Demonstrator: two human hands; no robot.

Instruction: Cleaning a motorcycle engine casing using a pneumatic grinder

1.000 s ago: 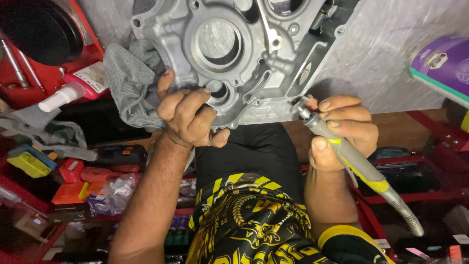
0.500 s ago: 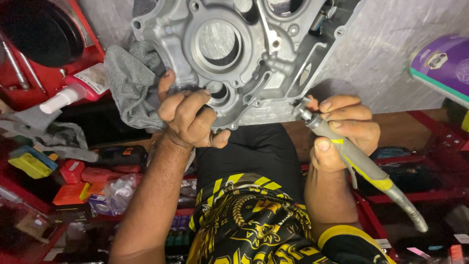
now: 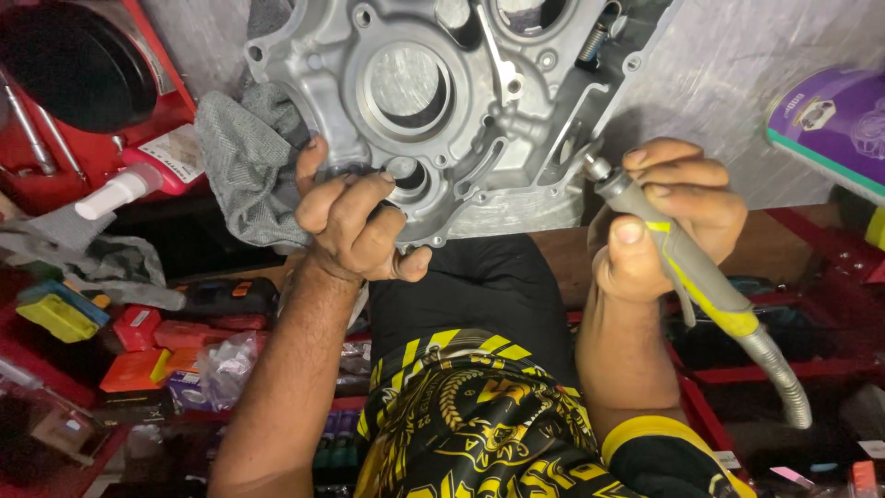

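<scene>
Head view: aluminium engine crankcase half (image 3: 442, 111) lies on the grey bench top (image 3: 737, 101), inner face up, bores look bare and clean. Left hand (image 3: 355, 226) presses curled fingers onto the small lower bore, grey rag (image 3: 244, 166) touching it at the case's edge. Right hand (image 3: 668, 217) is wrapped tight round a grey-yellow air tool (image 3: 691, 277), nozzle just beside the case's lower right edge, hose trailing off. Judgement: cleaning well along; no parts fitted yet. Red glue bottle (image 3: 152, 171) sits left, untouched.
</scene>
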